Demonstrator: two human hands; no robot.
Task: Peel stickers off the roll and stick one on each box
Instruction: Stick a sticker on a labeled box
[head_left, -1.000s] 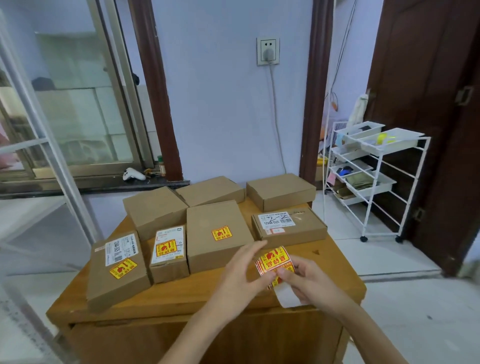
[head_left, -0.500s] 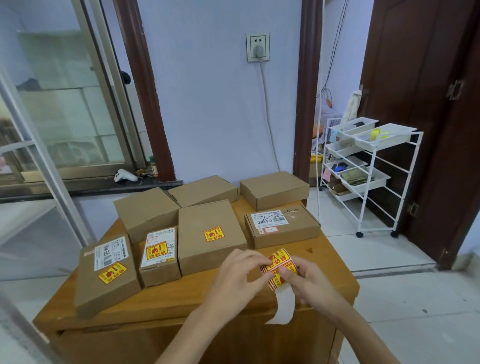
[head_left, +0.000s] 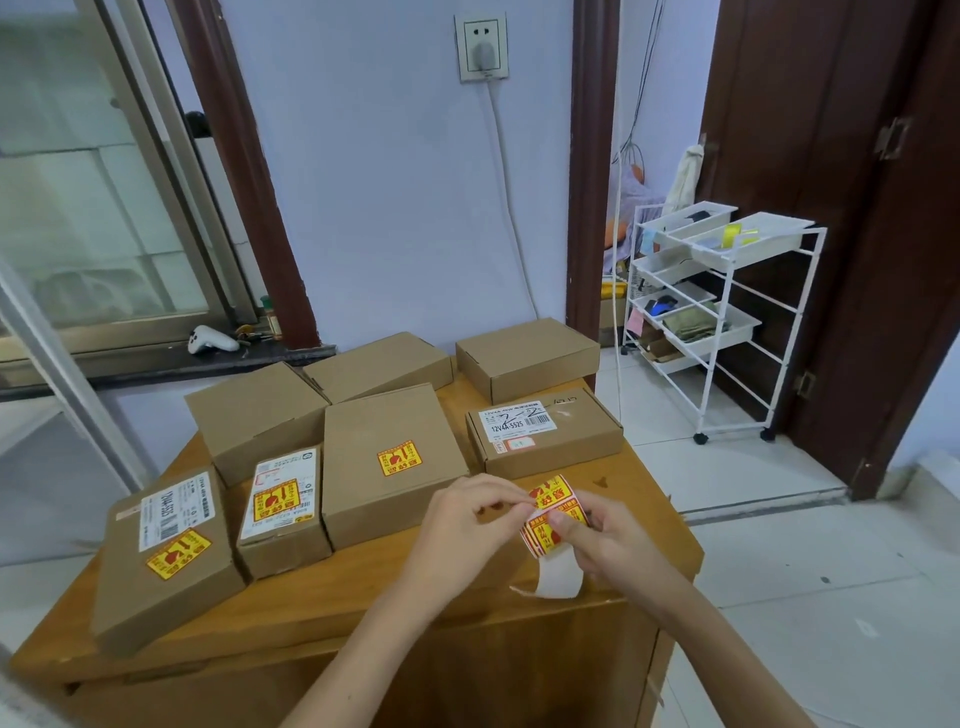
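Seven cardboard boxes sat on the wooden cabinet. Sticker roll was held above the cabinet's front right part, just in front of the barcode-labelled box. Right hand gripped the roll, thumb pressed across its face, fingers curled behind. Left hand had thumb and forefinger pinched at the roll's left edge, apparently on the corner of a sticker; whether a corner was truly lifted could not be told. A tail of bare white backing paper hung below the roll, near the cabinet's front edge. Three boxes to the left of the roll already carried yellow-red stickers: the long box at the cabinet's left front, the small box beside it, and the large flat box. The barcode-labelled box and the three plain boxes along the cabinet's back showed none. Risks, as judged: the sticker could tear or fold onto itself if pulled at a sharp angle; backing could lift with it if the nail caught both layers; a loose right-hand grip could let the roll unwind or drop. Against the frame half a second earlier: hands and roll sat much the same, the pinch looked tighter at the edge, and the view had shifted slightly.
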